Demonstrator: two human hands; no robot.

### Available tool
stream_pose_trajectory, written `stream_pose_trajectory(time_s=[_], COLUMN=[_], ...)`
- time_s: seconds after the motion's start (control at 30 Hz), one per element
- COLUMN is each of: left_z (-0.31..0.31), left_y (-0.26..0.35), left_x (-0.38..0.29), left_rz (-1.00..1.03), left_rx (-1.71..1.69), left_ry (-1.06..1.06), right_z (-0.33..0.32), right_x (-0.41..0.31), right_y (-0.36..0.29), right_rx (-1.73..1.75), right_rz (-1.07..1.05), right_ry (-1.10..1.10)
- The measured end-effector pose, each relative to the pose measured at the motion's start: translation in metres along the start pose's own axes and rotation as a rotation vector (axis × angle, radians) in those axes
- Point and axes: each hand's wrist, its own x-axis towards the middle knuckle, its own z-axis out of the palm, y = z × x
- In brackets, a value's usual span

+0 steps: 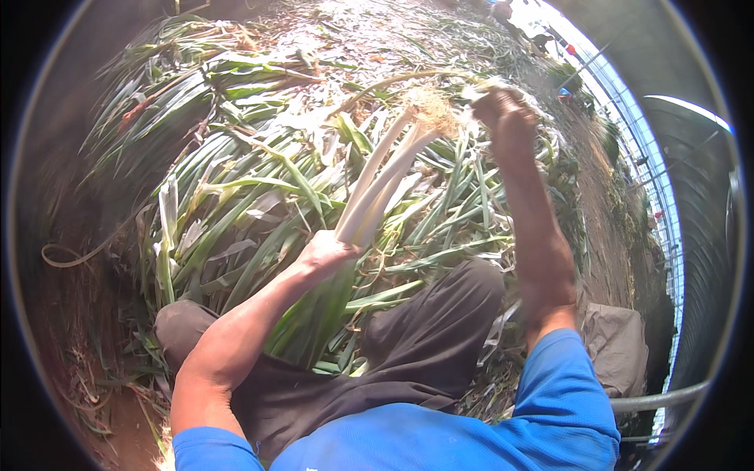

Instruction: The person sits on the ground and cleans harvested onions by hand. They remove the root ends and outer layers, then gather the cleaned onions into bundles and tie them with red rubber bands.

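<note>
Several long white-stemmed leeks or large green onions (383, 176) are gripped in my left hand (333, 250), their pale stems pointing away from me and up to the right. Their stringy roots (435, 112) are at the far end, and the broad green leaves (312, 318) hang below my fist between my legs. Raised to the right of the roots, my right hand (506, 112) is blurred, with its fingers curled. Pale, thin leaf matter (483, 88) shows by its fingertips; whether the fingers hold it, I cannot tell. A long, thin, yellowish strip (406, 76) arches left from there.
Green leaves and stalks (259, 194) lie heaped before my crossed legs, with a larger pile (177, 100) at the far left. Dry peelings (353, 35) cover the ground beyond. A beige cloth or bag (615, 347) and a metal pipe (660, 400) are at my right.
</note>
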Motion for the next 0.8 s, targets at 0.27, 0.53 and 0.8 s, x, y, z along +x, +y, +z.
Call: stream_pose_trajectory(time_s=[0.27, 0.53, 0.8], left_z=[0.003, -0.013, -0.047], left_y=[0.015, 0.092, 0.217], left_x=[0.008, -0.034, -0.096], left_rz=[0.019, 0.231, 0.405], left_rx=[-0.093, -0.235, 0.005], left_ry=[-0.063, -0.204, 0.191], right_z=[-0.281, 0.001, 0.123], right_x=[0.116, -0.125, -0.102], right_y=[-0.064, 0.057, -0.097], right_rx=[-1.183, -0.026, 0.154], right_rz=[0.222, 0.17, 0.001], right_ry=[0.135, -0.73, -0.564])
